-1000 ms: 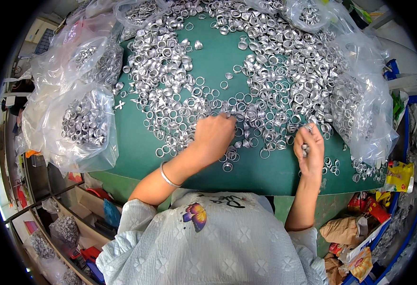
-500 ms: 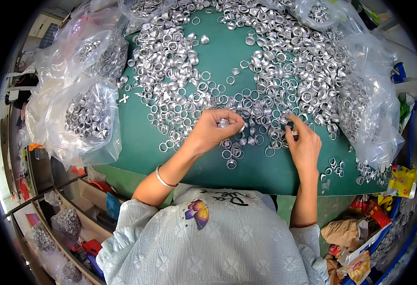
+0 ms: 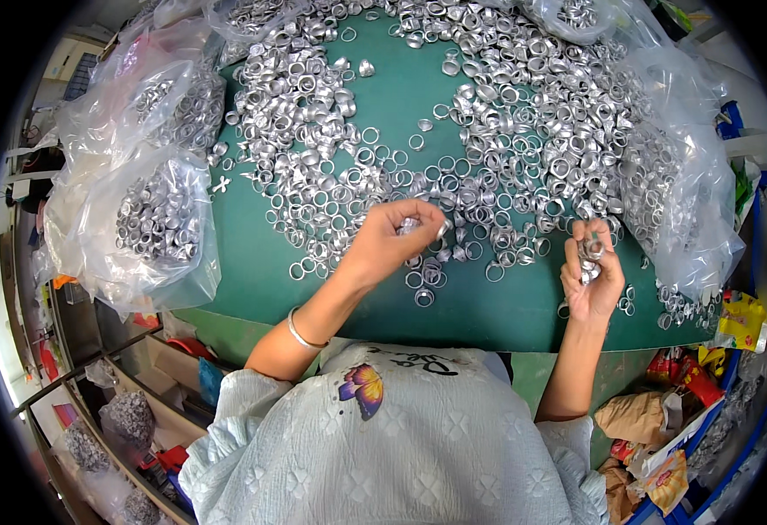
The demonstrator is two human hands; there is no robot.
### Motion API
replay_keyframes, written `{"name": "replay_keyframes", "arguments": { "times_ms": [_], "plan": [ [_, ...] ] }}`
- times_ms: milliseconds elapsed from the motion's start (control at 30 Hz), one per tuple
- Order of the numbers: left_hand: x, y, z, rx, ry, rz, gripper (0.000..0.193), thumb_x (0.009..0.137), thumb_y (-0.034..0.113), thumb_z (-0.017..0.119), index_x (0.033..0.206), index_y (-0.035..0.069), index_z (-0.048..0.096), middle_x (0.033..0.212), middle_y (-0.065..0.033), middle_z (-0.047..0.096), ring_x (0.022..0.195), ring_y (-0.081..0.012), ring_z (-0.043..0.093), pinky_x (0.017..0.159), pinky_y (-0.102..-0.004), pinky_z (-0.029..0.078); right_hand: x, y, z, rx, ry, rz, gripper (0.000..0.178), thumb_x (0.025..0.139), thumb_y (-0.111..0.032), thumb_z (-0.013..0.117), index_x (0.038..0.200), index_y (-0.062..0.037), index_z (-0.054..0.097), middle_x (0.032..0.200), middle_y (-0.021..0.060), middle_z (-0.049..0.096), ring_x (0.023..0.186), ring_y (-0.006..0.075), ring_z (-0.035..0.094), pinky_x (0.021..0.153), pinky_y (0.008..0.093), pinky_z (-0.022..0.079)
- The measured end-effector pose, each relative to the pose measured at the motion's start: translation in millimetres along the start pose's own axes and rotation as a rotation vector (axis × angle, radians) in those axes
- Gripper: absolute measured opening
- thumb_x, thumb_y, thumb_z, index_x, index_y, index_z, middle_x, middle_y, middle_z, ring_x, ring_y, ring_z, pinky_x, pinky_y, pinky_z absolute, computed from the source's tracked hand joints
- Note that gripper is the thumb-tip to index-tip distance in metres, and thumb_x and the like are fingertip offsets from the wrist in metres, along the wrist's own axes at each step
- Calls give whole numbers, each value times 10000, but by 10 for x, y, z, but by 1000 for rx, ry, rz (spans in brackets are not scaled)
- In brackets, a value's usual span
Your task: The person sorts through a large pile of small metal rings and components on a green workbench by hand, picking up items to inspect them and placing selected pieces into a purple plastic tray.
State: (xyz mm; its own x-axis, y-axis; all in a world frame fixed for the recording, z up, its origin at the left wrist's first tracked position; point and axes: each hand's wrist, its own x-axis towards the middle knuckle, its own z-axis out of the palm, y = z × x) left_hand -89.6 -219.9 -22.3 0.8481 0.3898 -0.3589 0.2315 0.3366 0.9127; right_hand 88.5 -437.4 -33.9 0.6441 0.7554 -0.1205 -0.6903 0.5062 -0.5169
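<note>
Many silver metal rings (image 3: 309,157) lie spread and heaped over a green table (image 3: 348,306). Over the near middle of the spread, my left hand (image 3: 394,238) is closed, with rings in the curled palm and one pinched at the thumb and fingertips. My right hand (image 3: 593,273) is turned palm up at the right of the heap, its fingers curled around several rings. Under and beside the right wrist lies a small group of loose rings (image 3: 627,302), partly hidden by the hand.
Clear plastic bags of rings stand at the left (image 3: 160,223) and right (image 3: 690,188) edges of the table. Another small ring pile (image 3: 685,311) sits at the near right corner. Below right is a paper bag (image 3: 633,416); below left, shelves (image 3: 165,372) hold bagged pieces.
My right hand has moved right, off the ring heap, and turned palm up, showing the rings in it. My left hand has stayed almost in place.
</note>
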Motion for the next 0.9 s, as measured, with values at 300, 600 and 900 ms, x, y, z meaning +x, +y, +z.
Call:
{"name": "replay_keyframes", "arguments": {
  "times_ms": [300, 600, 900],
  "plan": [
    [-6, 37, -110, -521, -216, -152, 96, 871, 86, 584, 949, 31, 587, 714, 49, 508, 534, -21, 338, 456, -182, 237, 5, 132, -157, 222, -56, 291, 211, 985, -221, 354, 950, -47, 468, 785, 46, 429, 431, 110, 342, 331, 228, 291],
    [549, 391, -406, -664, 26, -447, 86, 847, 81, 598, 931, 78, 579, 725, 18, 532, 567, -51, 461, 474, -183, 372, -49, 260, -112, 269, 35, 286, 132, 959, -184, 431, 1028, -80, 475, 845, 62, 451, 482, 110, 377, 370, 215, 311],
    [1583, 1220, -357, -580, 43, -7, 135, 835, 63, 593, 956, 9, 570, 734, -15, 529, 555, -71, 461, 468, -170, 349, -34, 236, -51, 247, 89, 281, 284, 977, -274, 386, 793, -71, 462, 640, 28, 374, 472, 116, 346, 361, 236, 280]
  ]
}}
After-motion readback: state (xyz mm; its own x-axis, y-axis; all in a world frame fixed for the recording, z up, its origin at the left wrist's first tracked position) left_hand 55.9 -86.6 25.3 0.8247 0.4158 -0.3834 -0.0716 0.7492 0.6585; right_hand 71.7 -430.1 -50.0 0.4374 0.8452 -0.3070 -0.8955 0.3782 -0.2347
